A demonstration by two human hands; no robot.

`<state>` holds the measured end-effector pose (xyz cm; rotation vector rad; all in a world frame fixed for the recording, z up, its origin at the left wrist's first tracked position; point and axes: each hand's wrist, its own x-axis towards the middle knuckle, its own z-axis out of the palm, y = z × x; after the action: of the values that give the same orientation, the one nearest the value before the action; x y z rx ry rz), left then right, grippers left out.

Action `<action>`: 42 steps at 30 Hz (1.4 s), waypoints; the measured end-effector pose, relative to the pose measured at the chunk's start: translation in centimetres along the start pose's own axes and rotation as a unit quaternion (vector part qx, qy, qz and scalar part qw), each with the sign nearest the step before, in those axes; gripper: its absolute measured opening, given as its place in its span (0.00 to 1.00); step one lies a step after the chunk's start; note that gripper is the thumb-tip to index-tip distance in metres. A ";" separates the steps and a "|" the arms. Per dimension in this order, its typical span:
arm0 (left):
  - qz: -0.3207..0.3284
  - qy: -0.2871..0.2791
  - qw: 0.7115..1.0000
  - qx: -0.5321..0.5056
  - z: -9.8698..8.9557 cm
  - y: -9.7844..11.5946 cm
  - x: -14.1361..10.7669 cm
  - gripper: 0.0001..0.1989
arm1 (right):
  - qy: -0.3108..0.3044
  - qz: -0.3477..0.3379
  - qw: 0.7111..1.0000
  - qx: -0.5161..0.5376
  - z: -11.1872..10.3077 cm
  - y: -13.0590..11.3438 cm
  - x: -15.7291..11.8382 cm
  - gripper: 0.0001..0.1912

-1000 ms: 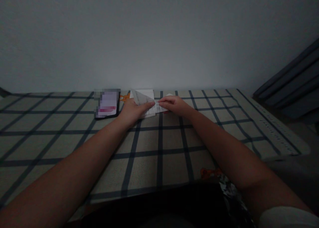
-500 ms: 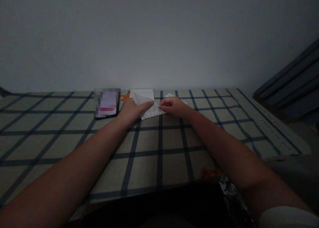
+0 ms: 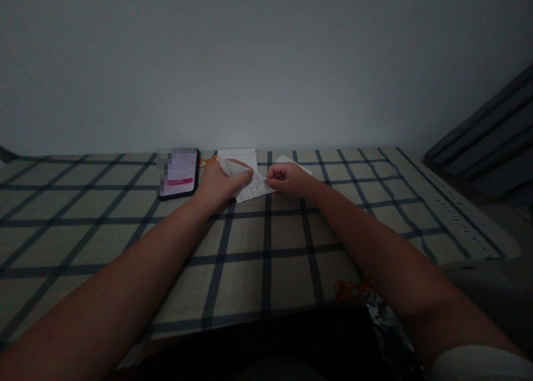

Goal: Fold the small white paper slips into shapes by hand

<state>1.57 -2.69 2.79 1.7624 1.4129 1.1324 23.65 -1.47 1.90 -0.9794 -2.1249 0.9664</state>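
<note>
- Your left hand (image 3: 219,182) lies at the far side of the counter (image 3: 125,231), which carries a beige cloth with a dark blue grid of lines.
- The grip of this hand is closed on a small white sheet of paper with faint print (image 3: 252,186): the thumb and the fingers pinch a folded flap of it, and this flap stands up a little over the hand.
- Your right hand (image 3: 289,179) is just beside the left one, with only a small gap between them. Its fingers are curled in, and the fingertips pinch the right edge of the same paper.
- The paper is between your two hands, and its lower part lies flat on the cloth, across one dark line of the grid.
- Behind your hands, near the wall (image 3: 266,64), a second white sheet (image 3: 239,154) lies flat. One more white piece (image 3: 291,161) shows behind the right hand; I cannot tell if it belongs to the same sheet.
- A black phone with a lit screen (image 3: 179,173) lies to the left of your left hand, near it but not touching.
- A small orange figure (image 3: 207,162) shows on the cloth between the phone and the left hand.
- At the near edge of the counter, beside your right forearm, you see another orange spot (image 3: 347,288) and something shiny and crumpled (image 3: 381,314), too dark to tell.
</note>
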 end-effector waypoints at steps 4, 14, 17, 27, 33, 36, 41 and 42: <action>0.008 0.006 0.999 0.043 0.0 0.5 -0.3 0.14 | 0.000 -0.003 1.000 -0.004 0.1 0.1 0.1 0.11; 0.084 0.082 0.981 0.157 -0.6 -0.3 0.2 0.12 | 0.005 -0.003 1.000 -0.010 -0.1 0.4 0.0 0.09; 0.106 0.059 0.977 0.175 -1.1 -0.8 0.6 0.14 | 0.005 0.004 1.000 -0.011 -0.2 0.6 0.0 0.08; 0.131 0.055 0.962 0.232 -2.7 -1.8 2.0 0.12 | 0.022 0.031 0.998 -0.049 -0.8 0.1 -0.1 0.11; 0.121 0.058 0.959 0.248 -3.2 -2.1 2.3 0.13 | 0.021 0.049 0.997 -0.058 -1.0 -0.4 -0.3 0.09; 0.117 0.068 0.960 0.247 -3.4 -2.3 2.4 0.13 | 0.024 0.051 0.997 -0.059 -1.1 -0.3 -0.2 0.10; 0.121 0.060 0.961 0.242 -3.6 -2.6 2.7 0.13 | 0.023 0.050 0.997 -0.057 -1.1 -0.1 -0.2 0.11; 0.119 0.063 0.961 0.242 -3.6 -2.6 2.7 0.13 | 0.023 0.049 0.997 -0.057 -1.1 -0.1 -0.2 0.11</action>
<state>-2.62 0.40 2.88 2.2852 1.6964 1.0970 24.59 -1.31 2.59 -1.1609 -2.1300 0.8672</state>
